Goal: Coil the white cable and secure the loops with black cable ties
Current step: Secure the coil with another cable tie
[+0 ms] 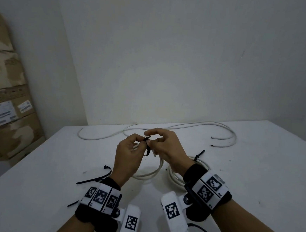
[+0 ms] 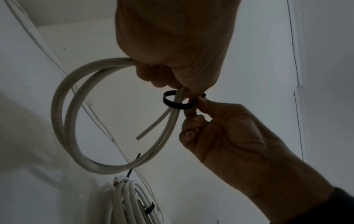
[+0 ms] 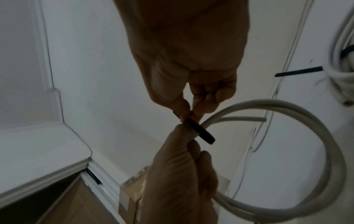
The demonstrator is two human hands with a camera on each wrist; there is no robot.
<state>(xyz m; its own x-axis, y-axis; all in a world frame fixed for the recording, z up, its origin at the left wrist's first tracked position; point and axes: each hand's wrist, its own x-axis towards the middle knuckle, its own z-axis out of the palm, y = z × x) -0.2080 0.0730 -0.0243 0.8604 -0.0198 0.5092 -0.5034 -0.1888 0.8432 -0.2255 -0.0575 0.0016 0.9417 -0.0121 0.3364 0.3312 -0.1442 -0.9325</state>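
Observation:
A small coil of white cable hangs above the table. My left hand grips it where the loops and the free end cross. A black cable tie is looped loosely round those strands just below my left fingers. My right hand pinches the tie's end between thumb and forefinger, right against the left thumb. In the right wrist view my right fingertips hold the tie above the left hand. The tie's head is hidden between the fingertips.
A second coil, bound with black ties, lies on the white table under my right wrist. Loose black ties lie near my left wrist. A long loose white cable snakes along the back. Cardboard boxes stand at left.

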